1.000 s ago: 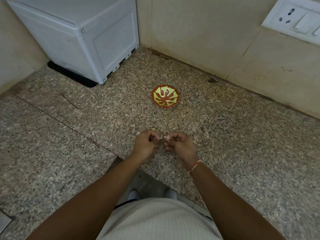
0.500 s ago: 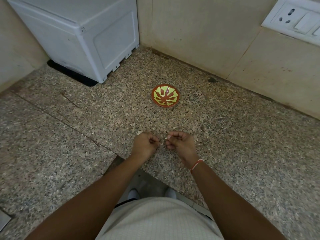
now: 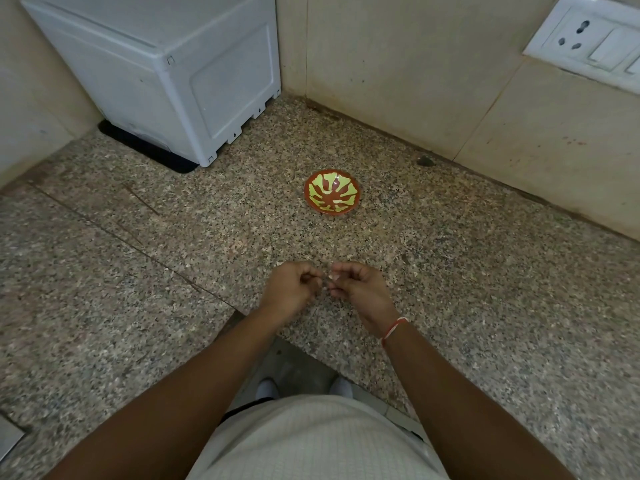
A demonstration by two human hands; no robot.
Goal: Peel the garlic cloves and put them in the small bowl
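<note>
Near the granite counter [image 3: 450,271] edge, my left hand [image 3: 289,289] and right hand [image 3: 360,289] curl fingertip to fingertip around something too small to identify, the small bowl [image 3: 332,191] farther off amid open counter.

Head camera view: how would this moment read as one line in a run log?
stage: peeling | left hand: pinching garlic clove | right hand: pinching it too | small bowl: empty, beyond hands
</note>
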